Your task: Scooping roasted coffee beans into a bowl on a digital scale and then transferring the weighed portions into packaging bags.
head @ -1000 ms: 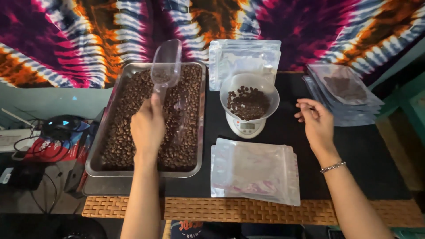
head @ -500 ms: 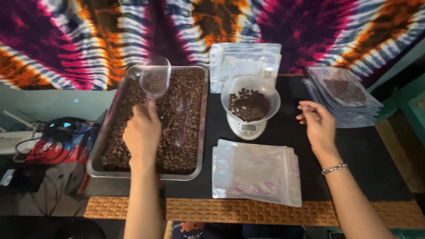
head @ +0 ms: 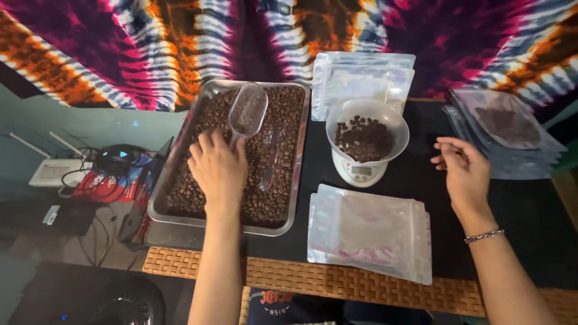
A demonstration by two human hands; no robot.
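Left hand (head: 218, 170) grasps a clear scoop (head: 248, 111) over the bean tray (head: 174, 207); right hand (head: 462, 171), right of the tray, hangs loosely curled, empty.

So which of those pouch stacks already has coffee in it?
The stack of pouches at the far right edge: its top pouch shows a dark fill. The stack behind the scale and the near stack look empty.

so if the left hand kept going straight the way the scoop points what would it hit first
The left hand aims the clear scoop up and away across the metal tray. Going straight on, it would likely meet the coffee beans at the far end, then the tray's far rim. The scoop's height above the beans is unclear.
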